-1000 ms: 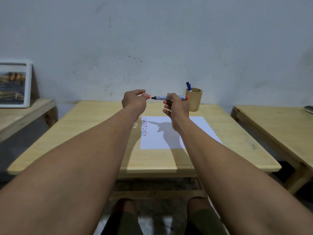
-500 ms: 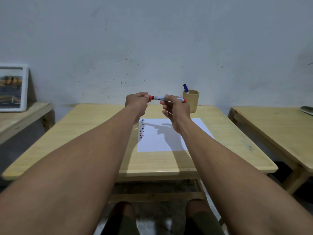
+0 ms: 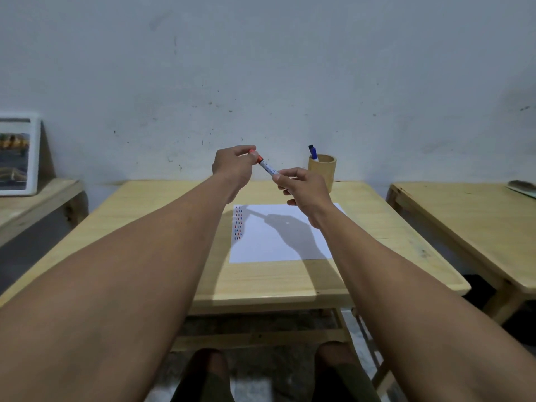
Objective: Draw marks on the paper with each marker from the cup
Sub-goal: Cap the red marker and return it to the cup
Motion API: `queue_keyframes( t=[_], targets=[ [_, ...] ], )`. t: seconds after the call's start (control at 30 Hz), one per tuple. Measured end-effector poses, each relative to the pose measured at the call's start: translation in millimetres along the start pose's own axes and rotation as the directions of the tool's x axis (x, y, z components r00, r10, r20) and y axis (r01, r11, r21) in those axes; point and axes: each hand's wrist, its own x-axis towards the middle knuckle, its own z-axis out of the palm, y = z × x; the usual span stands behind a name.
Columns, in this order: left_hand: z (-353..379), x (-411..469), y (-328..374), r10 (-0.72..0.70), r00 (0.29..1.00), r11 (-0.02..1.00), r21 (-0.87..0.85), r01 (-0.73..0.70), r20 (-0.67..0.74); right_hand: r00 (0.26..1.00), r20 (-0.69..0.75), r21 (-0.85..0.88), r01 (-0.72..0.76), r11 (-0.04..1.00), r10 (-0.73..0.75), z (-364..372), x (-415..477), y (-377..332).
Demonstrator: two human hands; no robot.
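Note:
Above the table I hold a red-capped marker (image 3: 267, 167) between both hands, tilted down to the right. My left hand (image 3: 233, 166) pinches its red cap end. My right hand (image 3: 304, 188) grips the barrel's lower end. Below them lies a white paper (image 3: 278, 245) with a column of short red, blue and black marks (image 3: 238, 222) along its left edge. A round wooden cup (image 3: 323, 169) stands at the table's back, right of my hands, with a blue marker (image 3: 313, 153) sticking out of it.
The paper rests on a light wooden table (image 3: 261, 282) against a grey wall. A second wooden table (image 3: 470, 227) stands to the right, with a gap between. At left a bench (image 3: 34, 204) carries a framed picture (image 3: 17, 155). My knees show below the table.
The cap, apart from the tip a second ago, now sits on the marker. The marker has tilted from level to slanting, and my right hand has dropped lower.

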Motion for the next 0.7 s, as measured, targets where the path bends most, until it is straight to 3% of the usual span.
queue_keyframes(
  t=[0.2, 0.47, 0.7],
  targets=[
    [11.4, 5.5, 11.1, 0.127, 0.991, 0.984, 0.122, -0.13, 0.036, 0.995, 0.018, -0.093, 0.097, 0.991, -0.096, -7.4, 8.1, 0.3],
    [36.7, 11.3, 16.6, 0.062, 0.994, 0.996, 0.063, -0.067, 0.085, 0.989, 0.003, -0.319, 0.141, 0.937, -0.148, -27.2, 26.7, -4.0],
    [69.9, 28.4, 28.1, 0.034, 0.984, 0.999, 0.013, -0.037, 0.177, 0.99, -0.063, -0.359, 0.093, 0.929, -0.124, -56.7, 44.6, -10.7]
  ],
)
